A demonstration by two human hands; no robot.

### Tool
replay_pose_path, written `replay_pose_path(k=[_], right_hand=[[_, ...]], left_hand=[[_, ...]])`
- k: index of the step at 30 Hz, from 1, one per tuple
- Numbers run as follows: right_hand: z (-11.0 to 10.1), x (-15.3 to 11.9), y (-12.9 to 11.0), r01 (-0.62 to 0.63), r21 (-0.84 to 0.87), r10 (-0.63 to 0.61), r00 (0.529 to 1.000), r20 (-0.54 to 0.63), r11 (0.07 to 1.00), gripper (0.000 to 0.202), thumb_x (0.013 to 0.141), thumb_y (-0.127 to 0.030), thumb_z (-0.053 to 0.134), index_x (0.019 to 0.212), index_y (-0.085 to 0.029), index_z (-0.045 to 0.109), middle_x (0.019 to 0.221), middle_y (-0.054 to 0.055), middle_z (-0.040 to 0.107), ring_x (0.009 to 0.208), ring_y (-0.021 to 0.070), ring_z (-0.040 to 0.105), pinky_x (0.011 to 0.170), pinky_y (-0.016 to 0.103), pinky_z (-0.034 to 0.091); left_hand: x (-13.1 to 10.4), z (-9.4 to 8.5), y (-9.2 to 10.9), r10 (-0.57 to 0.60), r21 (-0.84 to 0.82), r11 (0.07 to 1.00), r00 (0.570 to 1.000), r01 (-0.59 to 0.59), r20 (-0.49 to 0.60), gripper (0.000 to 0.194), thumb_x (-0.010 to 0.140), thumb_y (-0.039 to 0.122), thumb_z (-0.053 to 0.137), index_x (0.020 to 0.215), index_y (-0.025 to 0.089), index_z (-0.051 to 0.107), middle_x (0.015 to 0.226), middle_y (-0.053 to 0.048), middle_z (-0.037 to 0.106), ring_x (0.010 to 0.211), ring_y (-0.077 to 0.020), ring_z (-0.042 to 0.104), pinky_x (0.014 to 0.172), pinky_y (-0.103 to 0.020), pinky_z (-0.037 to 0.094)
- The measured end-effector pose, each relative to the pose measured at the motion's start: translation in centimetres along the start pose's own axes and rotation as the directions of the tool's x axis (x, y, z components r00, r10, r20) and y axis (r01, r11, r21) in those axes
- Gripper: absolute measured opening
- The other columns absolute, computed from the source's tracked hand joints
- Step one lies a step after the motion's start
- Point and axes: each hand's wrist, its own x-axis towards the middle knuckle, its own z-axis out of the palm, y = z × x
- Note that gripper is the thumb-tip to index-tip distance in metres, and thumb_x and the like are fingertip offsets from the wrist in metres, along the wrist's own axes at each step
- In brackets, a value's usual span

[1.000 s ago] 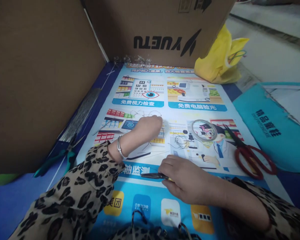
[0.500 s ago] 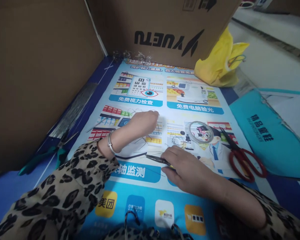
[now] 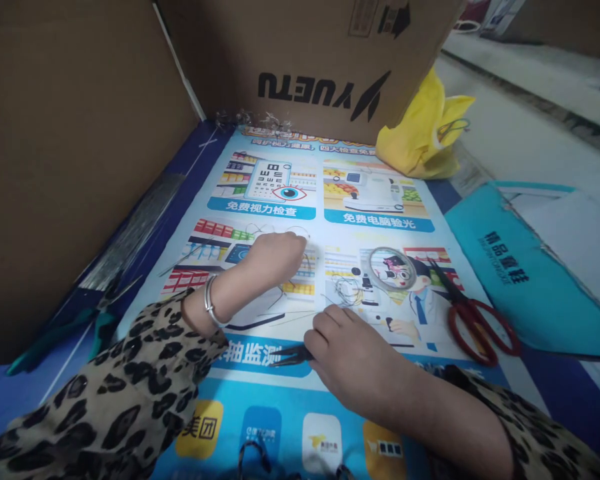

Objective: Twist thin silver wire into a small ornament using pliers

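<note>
My left hand (image 3: 280, 259), a bangle at its wrist, is closed above the printed poster (image 3: 300, 393). A thin wire (image 3: 300, 231) loops out by its fingertips; the pinch itself is hidden. Lower and to the right, my right hand (image 3: 347, 353) is wrapped around dark needle-nose pliers (image 3: 291, 357). Their slim jaws point left, slightly apart, with nothing visible between them; the handles are hidden in the palm. Faint wire strands cross the poster between both hands. A tangle of fine wire (image 3: 347, 291) lies just beyond my right hand.
Red-handled scissors (image 3: 485, 330) and a clear tape roll (image 3: 393, 269) lie right. Teal-handled pliers (image 3: 97, 327) and a bundle of straight wires (image 3: 135, 230) sit left. Cardboard walls (image 3: 300, 40) stand behind and left. A yellow bag (image 3: 420, 137) and turquoise box (image 3: 510, 253) are on the right.
My right hand has turned and moved slightly down and left, so the plier jaws sit lower and look parted. My left hand stays closed. The whole view has shifted a little.
</note>
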Motion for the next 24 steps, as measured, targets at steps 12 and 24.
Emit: replay_pose_path(k=[12, 24], right_hand=[[0.39, 0.19, -0.22, 0.0, -0.022, -0.001, 0.999, -0.053, 1.0, 0.018, 0.077, -0.034, 0.061, 0.083, -0.018, 0.054, 0.083, 0.006, 0.056, 0.08, 0.0232, 0.047, 0.069, 0.036, 0.034], [0.82, 0.07, -0.7, 0.037, -0.079, -0.044, 0.995, -0.085, 0.996, 0.033, 0.075, -0.048, 0.061, 0.086, -0.017, 0.055, 0.083, 0.006, 0.055, 0.079, 0.0229, 0.047, 0.068, 0.036, 0.034]], left_hand=[[-0.18, 0.54, 0.5, 0.045, 0.091, 0.995, 0.999, -0.043, -0.014, 0.027, 0.084, 0.014, 0.035, 0.093, 0.011, 0.06, 0.084, -0.014, 0.064, 0.077, -0.027, 0.065, 0.059, -0.034, 0.048], [0.01, 0.03, -0.14, 0.016, 0.054, 0.998, 1.0, -0.015, -0.02, 0.027, 0.089, 0.02, 0.032, 0.096, 0.014, 0.057, 0.083, -0.011, 0.064, 0.073, -0.0251, 0.064, 0.057, -0.033, 0.045]])
